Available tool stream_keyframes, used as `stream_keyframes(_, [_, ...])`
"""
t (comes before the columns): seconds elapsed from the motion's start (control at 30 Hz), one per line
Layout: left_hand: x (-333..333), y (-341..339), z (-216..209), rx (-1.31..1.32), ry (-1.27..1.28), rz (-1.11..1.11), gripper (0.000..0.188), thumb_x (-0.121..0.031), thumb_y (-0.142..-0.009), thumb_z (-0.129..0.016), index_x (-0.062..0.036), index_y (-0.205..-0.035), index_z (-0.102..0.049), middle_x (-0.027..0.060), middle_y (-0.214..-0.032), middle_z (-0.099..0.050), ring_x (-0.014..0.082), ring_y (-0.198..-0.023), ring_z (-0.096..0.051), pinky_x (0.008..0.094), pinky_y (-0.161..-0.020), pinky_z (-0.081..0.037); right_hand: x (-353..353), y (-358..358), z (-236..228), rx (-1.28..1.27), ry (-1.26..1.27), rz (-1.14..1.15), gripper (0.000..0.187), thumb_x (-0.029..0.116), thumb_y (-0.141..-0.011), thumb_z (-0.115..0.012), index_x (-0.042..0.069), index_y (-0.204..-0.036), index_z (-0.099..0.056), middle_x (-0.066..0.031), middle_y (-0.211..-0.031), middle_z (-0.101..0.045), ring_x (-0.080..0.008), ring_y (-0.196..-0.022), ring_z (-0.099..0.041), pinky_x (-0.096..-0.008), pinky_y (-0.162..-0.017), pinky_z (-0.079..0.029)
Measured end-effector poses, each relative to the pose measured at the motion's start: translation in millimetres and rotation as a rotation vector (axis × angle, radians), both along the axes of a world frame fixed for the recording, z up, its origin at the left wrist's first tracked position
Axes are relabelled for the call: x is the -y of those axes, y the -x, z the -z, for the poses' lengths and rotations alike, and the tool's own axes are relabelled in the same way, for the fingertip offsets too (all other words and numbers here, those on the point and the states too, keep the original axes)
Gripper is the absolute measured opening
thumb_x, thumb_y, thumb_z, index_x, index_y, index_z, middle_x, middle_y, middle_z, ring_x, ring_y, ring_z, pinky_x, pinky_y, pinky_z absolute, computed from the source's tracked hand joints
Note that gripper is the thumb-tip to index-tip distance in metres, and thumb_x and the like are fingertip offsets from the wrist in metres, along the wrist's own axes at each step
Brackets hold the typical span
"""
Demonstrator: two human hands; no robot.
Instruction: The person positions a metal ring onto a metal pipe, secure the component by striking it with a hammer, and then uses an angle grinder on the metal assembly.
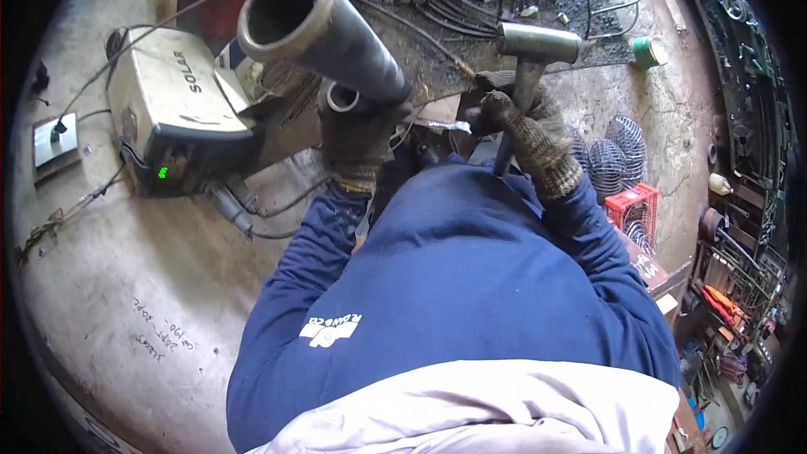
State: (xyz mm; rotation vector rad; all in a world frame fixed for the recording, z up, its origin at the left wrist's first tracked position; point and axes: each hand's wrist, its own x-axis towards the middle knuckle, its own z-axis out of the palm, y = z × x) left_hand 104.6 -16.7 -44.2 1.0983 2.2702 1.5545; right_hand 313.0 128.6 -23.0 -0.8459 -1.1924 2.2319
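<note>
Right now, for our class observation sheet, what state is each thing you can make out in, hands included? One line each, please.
Left hand: gloved, at the pipes; grip partly hidden
Right hand: gloved, closed round the hammer handle
Large metal pipe: tilted, near end open
Small metal pipe: visible end open
Hammer: held, head uppermost in the picture
Welding machine: display lit green
Cable connector: plugged into the machine

There are two gloved hands [360, 136] [538, 128], one hammer [539, 43], one wide tube [346, 40], one red crate [630, 196].
</note>
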Motion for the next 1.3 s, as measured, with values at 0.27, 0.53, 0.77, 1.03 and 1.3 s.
stream_keyframes(0.27, [4.5,2.4,11.7,0.016,0.131,-0.071,0.073,-0.026,-0.058,-0.099,-0.0017,-0.117,-0.065,0.0108,-0.109,-0.075,0.0228,-0.094,-0.074,0.0383,-0.082,-0.060,9.1,36.9,44.6,0.158,-0.157,-0.128,0.034,0.018,-0.095,-0.074,0.002,-0.124,-0.065,-0.0057,-0.102,-0.071,-0.0125,-0.092,-0.068,-0.0288,-0.080,-0.058])
stream_keyframes(0.53, [0.4,-7.6,14.1,-0.072,0.302,-0.333,0.092,-0.039,-0.047,-0.103,-0.0015,-0.120,-0.063,0.0114,-0.111,-0.074,0.0253,-0.098,-0.074,0.0378,-0.087,-0.060,14.1,86.0,57.5,0.266,-0.093,-0.106,0.030,0.026,-0.091,-0.074,0.003,-0.109,-0.069,-0.0088,-0.089,-0.075,-0.0193,-0.081,-0.073,-0.0344,-0.074,-0.059])
stream_keyframes(0.77, [3.5,-2.0,17.0,-0.252,0.272,-0.224,0.100,-0.053,-0.047,-0.101,-0.0026,-0.124,-0.060,0.0127,-0.112,-0.072,0.0295,-0.099,-0.072,0.0407,-0.084,-0.058,8.8,96.2,40.1,0.433,-0.271,-0.135,0.032,0.028,-0.088,-0.071,0.002,-0.106,-0.070,-0.0148,-0.090,-0.075,-0.0265,-0.079,-0.073,-0.0390,-0.073,-0.058])
stream_keyframes(1.03, [14.1,23.1,49.0,-0.091,0.083,0.024,0.079,-0.057,-0.058,-0.095,-0.0049,-0.110,-0.067,0.0094,-0.089,-0.071,0.0306,-0.078,-0.071,0.0440,-0.070,-0.056,5.2,96.5,64.2,0.416,-0.359,-0.168,0.028,0.024,-0.089,-0.073,-0.002,-0.098,-0.070,-0.0133,-0.082,-0.072,-0.0238,-0.069,-0.070,-0.0342,-0.067,-0.058])
stream_keyframes(1.3, [12.0,22.0,43.3,-0.179,0.051,-0.032,0.068,-0.050,-0.058,-0.096,-0.0069,-0.103,-0.069,0.0111,-0.095,-0.072,0.0302,-0.082,-0.072,0.0421,-0.071,-0.057,16.8,100.3,32.3,0.393,-0.156,-0.121,0.027,0.022,-0.096,-0.063,-0.003,-0.100,-0.073,-0.0124,-0.083,-0.075,-0.0184,-0.068,-0.072,-0.0309,-0.064,-0.058])
